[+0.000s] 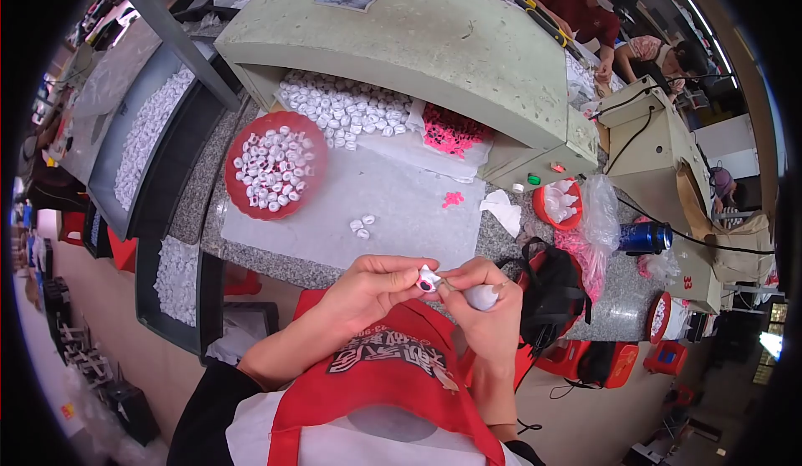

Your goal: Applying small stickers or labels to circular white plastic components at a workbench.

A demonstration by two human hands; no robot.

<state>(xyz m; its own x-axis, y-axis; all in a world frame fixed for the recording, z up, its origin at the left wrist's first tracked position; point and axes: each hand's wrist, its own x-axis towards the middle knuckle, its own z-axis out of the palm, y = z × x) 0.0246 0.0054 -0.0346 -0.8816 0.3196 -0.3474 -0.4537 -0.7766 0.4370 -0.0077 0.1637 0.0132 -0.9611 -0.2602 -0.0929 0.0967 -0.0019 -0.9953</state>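
Observation:
Between the thumb and fingers of my left hand [382, 284] is a small white figure head [428, 279] with pointed ears and a black and pink patch on its front. My right hand [485, 293] grips a small white squeeze bottle [481, 297], its fingertips meeting the head's right side. The bottle's tip is hard to make out among the fingers. Three white pieces [362, 228] lie on the white paper sheet [401, 196] beyond my hands. A small cluster of pink pieces [452, 199] sits farther right on the sheet.
A red bowl [235, 193] of white pieces stands left, before a pale green metal hood [407, 33] sheltering more white pieces [351, 105] and a pink heap [451, 130]. At right are a red cup [540, 206], a black bag [551, 284] and a blue can [645, 238]. Other people work beyond.

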